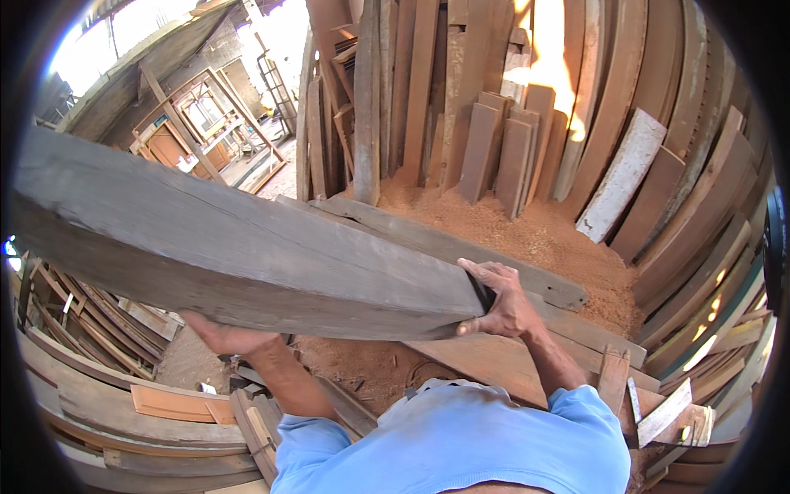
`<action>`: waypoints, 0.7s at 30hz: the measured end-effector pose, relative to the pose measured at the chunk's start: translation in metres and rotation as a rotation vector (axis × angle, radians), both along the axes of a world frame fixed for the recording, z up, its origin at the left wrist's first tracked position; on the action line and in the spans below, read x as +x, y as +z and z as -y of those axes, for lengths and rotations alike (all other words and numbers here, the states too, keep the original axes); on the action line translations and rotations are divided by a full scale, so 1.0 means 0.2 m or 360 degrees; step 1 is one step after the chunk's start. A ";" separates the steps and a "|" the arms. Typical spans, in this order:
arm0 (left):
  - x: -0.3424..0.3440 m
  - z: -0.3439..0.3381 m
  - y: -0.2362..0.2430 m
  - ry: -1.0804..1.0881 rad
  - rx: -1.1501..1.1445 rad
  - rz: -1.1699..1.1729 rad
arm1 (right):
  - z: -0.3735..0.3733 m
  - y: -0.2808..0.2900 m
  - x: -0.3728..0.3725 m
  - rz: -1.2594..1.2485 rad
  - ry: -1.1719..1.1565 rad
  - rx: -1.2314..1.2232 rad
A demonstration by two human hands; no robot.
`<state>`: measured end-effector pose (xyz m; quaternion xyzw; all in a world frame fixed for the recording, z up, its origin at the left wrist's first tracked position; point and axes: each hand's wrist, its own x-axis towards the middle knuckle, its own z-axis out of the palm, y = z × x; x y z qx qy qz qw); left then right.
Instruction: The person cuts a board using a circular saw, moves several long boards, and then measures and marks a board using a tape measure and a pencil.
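Note:
A long, thick, grey-brown wooden beam (271, 255) spans the view from the upper left to the middle, raised off the ground. Its near end is gripped by my right hand (506, 300), with the thumb and fingers spread around the end's corners. My left hand (226, 333) supports the beam from below, farther along its length; most of its fingers are hidden beneath the wood. Under and behind the beam lie weathered planks (461, 247), partly covered by it.
Upright boards (411, 90) lean in a row at the back, with orange-brown sawdust (568, 247) at their feet. Stacked planks (140, 412) fill the lower left, and more boards (716, 214) lean along the right. Wooden frames (206, 115) stand at the far left.

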<state>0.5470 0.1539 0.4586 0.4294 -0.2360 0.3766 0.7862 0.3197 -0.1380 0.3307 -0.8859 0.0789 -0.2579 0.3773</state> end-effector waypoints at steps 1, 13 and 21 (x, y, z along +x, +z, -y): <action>0.05 -0.04 0.08 0.0229 0.0142 0.0108 | -0.01 -0.01 0.10 0.0090 0.0068 0.0032; 0.55 0.21 0.48 -0.0986 0.0163 0.0365 | -0.08 -0.26 0.86 0.0394 0.0214 0.0356; 0.58 0.66 0.50 -0.1595 0.0340 0.0196 | 0.12 0.10 0.48 0.0291 0.0108 0.0245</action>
